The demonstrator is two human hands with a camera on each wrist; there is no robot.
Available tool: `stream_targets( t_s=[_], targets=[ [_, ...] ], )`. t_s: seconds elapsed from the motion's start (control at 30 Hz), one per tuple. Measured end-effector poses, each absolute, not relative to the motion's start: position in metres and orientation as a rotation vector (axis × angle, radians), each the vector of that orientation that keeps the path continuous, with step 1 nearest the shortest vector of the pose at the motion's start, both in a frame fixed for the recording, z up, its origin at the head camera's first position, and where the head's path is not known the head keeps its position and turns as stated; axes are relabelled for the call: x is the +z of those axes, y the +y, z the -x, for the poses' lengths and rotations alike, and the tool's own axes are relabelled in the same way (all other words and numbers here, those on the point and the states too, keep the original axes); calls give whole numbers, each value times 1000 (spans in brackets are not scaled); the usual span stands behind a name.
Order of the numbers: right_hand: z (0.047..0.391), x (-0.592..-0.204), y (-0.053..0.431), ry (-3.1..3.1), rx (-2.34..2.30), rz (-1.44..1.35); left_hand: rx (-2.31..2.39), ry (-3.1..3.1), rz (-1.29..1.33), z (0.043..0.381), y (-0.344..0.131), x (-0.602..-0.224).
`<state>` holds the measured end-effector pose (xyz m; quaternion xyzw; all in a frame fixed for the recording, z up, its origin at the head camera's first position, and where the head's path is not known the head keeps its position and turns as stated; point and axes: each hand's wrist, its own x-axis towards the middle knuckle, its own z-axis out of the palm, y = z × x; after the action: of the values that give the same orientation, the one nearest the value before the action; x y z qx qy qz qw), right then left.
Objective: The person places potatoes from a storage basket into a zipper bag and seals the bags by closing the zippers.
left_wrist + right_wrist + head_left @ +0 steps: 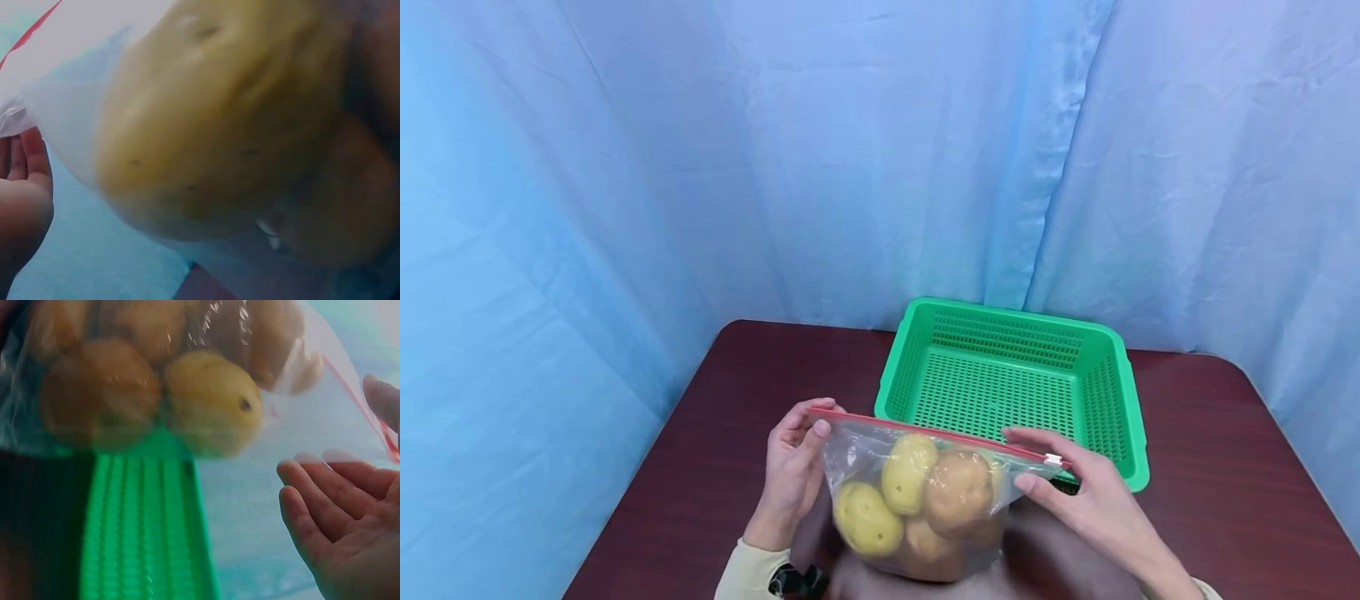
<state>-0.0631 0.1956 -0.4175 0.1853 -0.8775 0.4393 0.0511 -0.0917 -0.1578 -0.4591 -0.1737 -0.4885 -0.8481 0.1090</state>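
A clear zip bag (865, 458) with a red zip strip hangs between both hands, its top edge sloping down to the right. Inside are several potatoes, some yellow (868, 518) and some brown (958, 492). The left hand (797, 458) pinches the bag's upper left corner, thumb in front. At the other corner the right hand (1090, 483) holds the zip end, beside a white slider (1053, 460). In the right wrist view, the right hand's fingers (337, 506) extend behind the bag. A yellow potato (206, 125) seen through the plastic fills much of the left wrist view.
Behind the bag stands a green perforated basket (1133, 417) with nothing visible in it. Both are at a dark reddish-brown table (752, 375). Light blue curtains (865, 167) hang behind and to the sides of the table.
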Motion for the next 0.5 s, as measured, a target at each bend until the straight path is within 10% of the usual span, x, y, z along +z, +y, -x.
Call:
stream_targets(
  t_s=[0.5],
  targets=[
    [68, -438, 170, -2475, 1628, -598, -2701, -1928, 638, 80, -170, -493]
  ],
)
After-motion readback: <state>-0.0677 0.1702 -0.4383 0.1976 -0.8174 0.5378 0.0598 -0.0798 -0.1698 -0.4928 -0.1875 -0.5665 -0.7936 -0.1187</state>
